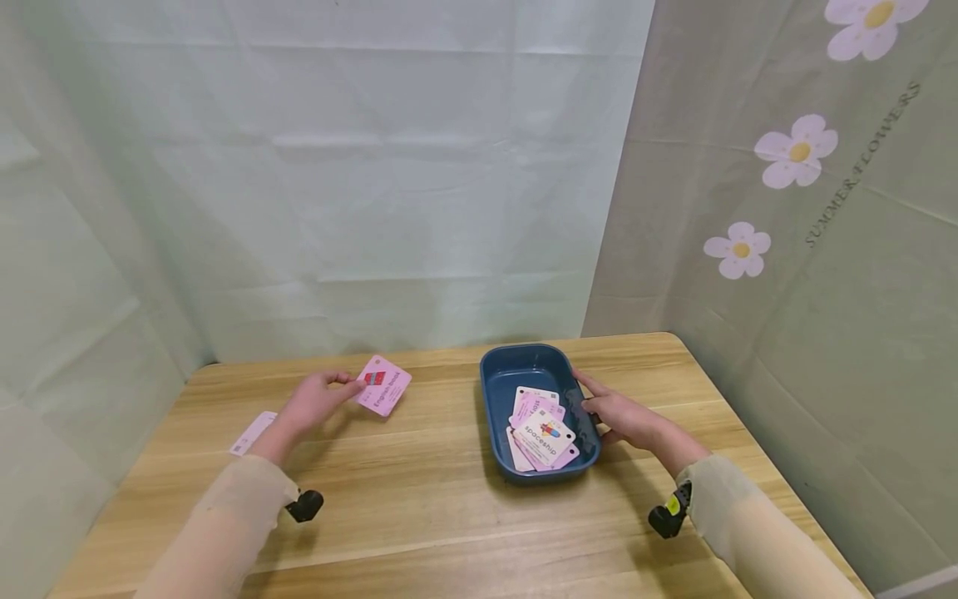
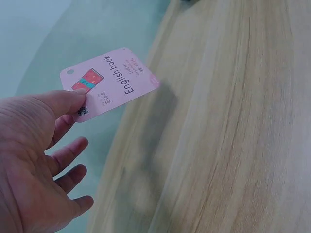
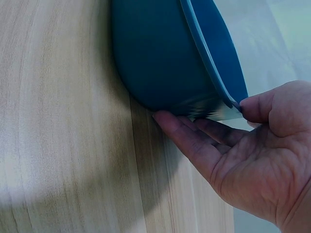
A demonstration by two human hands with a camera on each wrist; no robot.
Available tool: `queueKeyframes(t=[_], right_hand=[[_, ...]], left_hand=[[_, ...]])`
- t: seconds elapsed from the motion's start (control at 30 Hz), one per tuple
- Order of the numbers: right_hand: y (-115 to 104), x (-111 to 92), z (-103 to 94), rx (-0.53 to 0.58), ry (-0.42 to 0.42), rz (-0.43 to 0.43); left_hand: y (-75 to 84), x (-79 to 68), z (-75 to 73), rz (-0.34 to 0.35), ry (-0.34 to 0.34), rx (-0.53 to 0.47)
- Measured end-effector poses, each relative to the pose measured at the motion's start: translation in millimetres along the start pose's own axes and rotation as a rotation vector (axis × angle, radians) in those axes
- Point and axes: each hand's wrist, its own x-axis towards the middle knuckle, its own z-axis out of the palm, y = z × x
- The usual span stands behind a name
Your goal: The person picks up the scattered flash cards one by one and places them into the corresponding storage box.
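Between thumb and forefinger my left hand (image 1: pixel 313 406) pinches a pink flash card (image 1: pixel 384 385) printed "English book". In the left wrist view the same flash card (image 2: pixel 114 82) is raised above the table, its shadow falling on the wood; the other fingers are spread. My right hand (image 1: pixel 624 418) grips the right side of a blue tray (image 1: pixel 494 416), thumb at the rim and fingers against the outer wall, as the right wrist view shows on the tray (image 3: pixel 155 53). Inside the tray lies a loose pile of pink and white cards, a "spaceship" card (image 1: pixel 545 438) on top.
Another white card (image 1: pixel 253 433) lies on the wooden table (image 1: pixel 404 516) at the left, partly behind my left forearm. Pale cloth (image 1: pixel 389 183) hangs behind the table, and a cloth with flowers (image 1: pixel 797 151) hangs on the right.
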Motion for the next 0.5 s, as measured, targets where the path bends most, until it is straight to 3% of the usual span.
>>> queueKeyframes(t=[0.33, 0.5], right_hand=[[0, -1, 0.4, 0.014, -0.006, -0.003], [-1, -1, 0.4, 0.013, -0.007, -0.004]], left_hand=[[10.0, -3.8, -4.6, -0.02, -0.009, -0.083], [13.8, -4.0, -6.2, 0.002, 0.003, -0.117]])
